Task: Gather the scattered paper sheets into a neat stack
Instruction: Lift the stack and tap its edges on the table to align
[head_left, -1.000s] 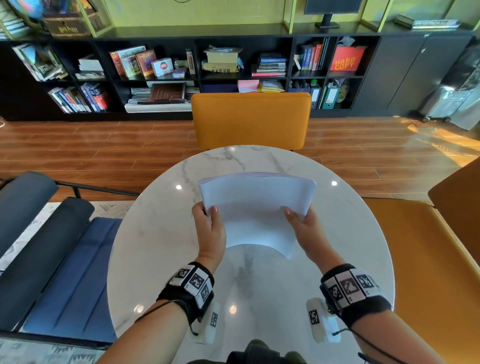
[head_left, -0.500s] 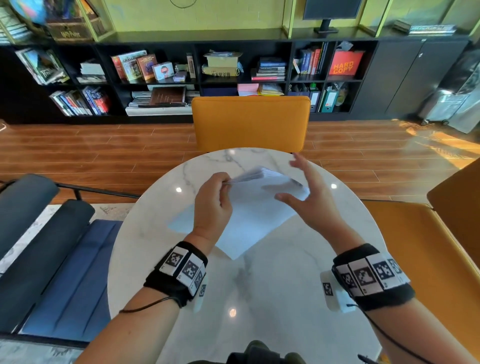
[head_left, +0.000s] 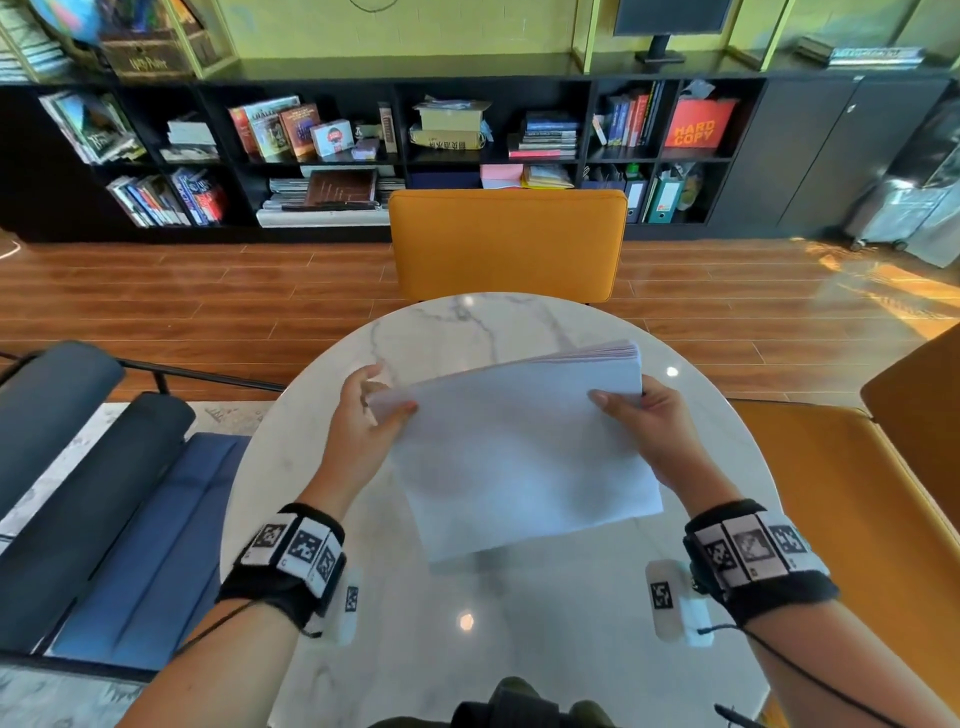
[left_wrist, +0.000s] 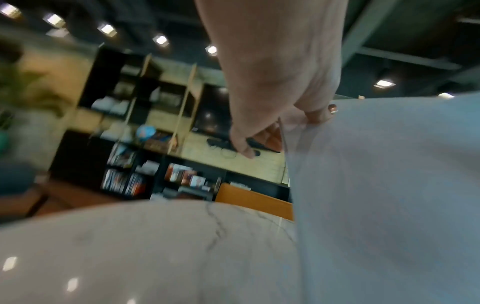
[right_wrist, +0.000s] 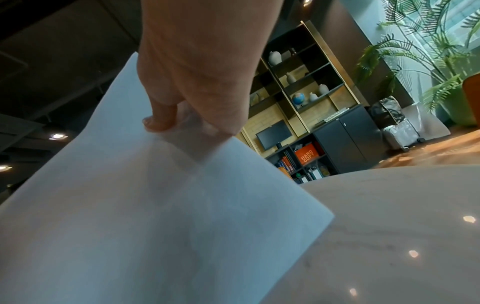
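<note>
Round marble table on a wood floor, orange chair and black bookshelf behind. Paper stack is tilted above the table, left hand and right hand pinching its far corners.

Black wristbands with square-patterned tags

Beyond the round marble table stands an orange chair, with a black bookshelf behind it.
</note>
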